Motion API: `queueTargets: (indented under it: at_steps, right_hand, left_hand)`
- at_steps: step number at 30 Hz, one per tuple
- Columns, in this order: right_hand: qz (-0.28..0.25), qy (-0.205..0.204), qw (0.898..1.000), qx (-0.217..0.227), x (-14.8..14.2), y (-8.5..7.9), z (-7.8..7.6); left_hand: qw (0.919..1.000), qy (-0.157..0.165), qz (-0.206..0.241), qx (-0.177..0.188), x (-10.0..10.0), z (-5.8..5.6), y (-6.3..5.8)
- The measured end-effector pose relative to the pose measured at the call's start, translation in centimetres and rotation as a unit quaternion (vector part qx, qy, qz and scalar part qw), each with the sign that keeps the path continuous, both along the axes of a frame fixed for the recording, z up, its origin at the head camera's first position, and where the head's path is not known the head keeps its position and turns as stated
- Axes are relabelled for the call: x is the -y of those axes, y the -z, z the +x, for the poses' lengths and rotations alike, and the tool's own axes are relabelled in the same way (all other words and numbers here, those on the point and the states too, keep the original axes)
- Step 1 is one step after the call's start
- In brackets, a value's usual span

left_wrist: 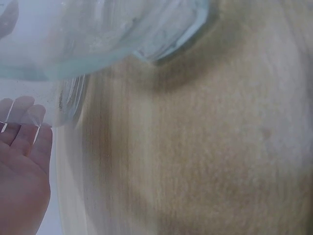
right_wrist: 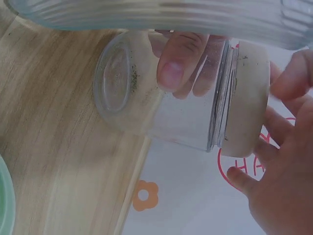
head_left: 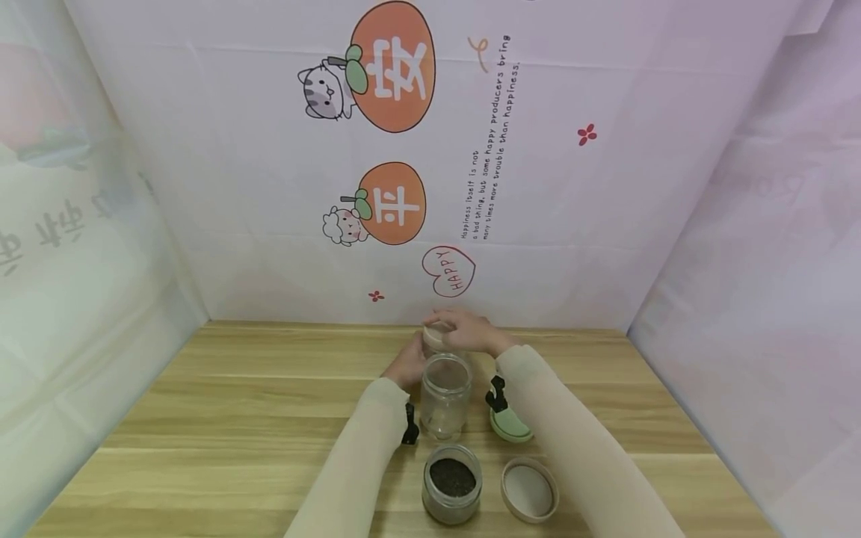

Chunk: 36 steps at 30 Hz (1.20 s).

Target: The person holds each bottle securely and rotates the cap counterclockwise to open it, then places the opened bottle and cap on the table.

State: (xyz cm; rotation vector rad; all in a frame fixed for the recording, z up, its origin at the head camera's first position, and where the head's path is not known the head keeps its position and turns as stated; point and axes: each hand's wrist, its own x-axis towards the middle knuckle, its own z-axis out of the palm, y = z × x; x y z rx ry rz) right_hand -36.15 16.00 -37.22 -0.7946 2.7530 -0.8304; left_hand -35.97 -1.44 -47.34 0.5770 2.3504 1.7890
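At the back of the table, my left hand (head_left: 406,362) holds a clear jar (right_wrist: 188,117) around its side. Its thumb (right_wrist: 176,68) lies across the glass in the right wrist view. Dark specks show inside near the jar's base. A beige lid (right_wrist: 247,98) sits on the jar's mouth. My right hand (head_left: 471,331) grips this lid from above, its fingers spread about the edge. In the left wrist view, the left hand (left_wrist: 24,166) shows partly behind glass. A larger, lidless clear jar (head_left: 444,411) stands just in front of both hands.
Nearer on the wooden table (head_left: 235,418) stands an open jar (head_left: 451,504) of dark loose material. To its right lies a beige lid (head_left: 529,491), inner side up. A pale green lid (head_left: 509,424) is partly covered by the right arm. A printed white cloth (head_left: 538,224) hangs behind.
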Motion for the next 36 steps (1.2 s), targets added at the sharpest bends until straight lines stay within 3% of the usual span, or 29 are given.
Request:
queueTargets:
  at_steps: [5, 9, 15, 25, 36]
  right_hand:
    - [-0.022, -0.001, 0.999, -0.023, 0.1, -0.2, 0.5]
    - [-0.020, 0.008, 0.997, -0.074, 0.1, 0.0, 0.8]
    - [0.016, 0.057, 0.988, -0.144, 0.2, 0.1, 1.0]
    - [0.084, 0.155, 0.972, -0.153, 0.6, 0.3, 0.9]
    - [0.095, 0.140, 0.976, -0.140, 0.8, -0.3, 1.2]
  left_hand:
    - [0.9999, 0.000, 0.002, -0.014, 0.1, -0.1, 0.0]
    - [0.9995, 0.005, 0.014, -0.027, 0.0, 0.0, -0.1]
    - [0.9998, 0.000, 0.017, -0.014, -0.1, 0.4, -0.4]
    - [0.9998, -0.018, 0.004, 0.009, -0.1, 0.5, -0.6]
    - [0.9999, -0.006, -0.013, 0.000, 0.1, 0.7, -0.8]
